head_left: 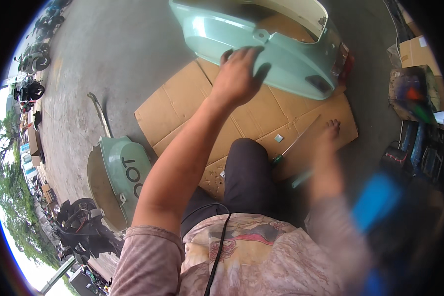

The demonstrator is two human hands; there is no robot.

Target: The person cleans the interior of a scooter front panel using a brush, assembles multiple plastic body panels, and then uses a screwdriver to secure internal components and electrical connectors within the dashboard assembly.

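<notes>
A mint-green scooter body panel (293,69), with a dark opening and red rear light at its right, fills the upper middle above the cardboard sheet (175,101). My left hand (239,74) touches its front face, fingers apart and slightly bent. My right hand (332,129) is blurred by motion, below the panel's right end; whether it holds anything is unclear. A screwdriver (277,159) with a green handle lies on the cardboard beside my knee. A small light square piece (278,138) lies nearby.
Another mint-green panel (133,148) and a long bracket (99,111) lie at left, near dark parts (76,227). Scooters (32,91) line the far left. Boxes (412,54), a crate (404,81) and a blurred blue object (375,200) are at right.
</notes>
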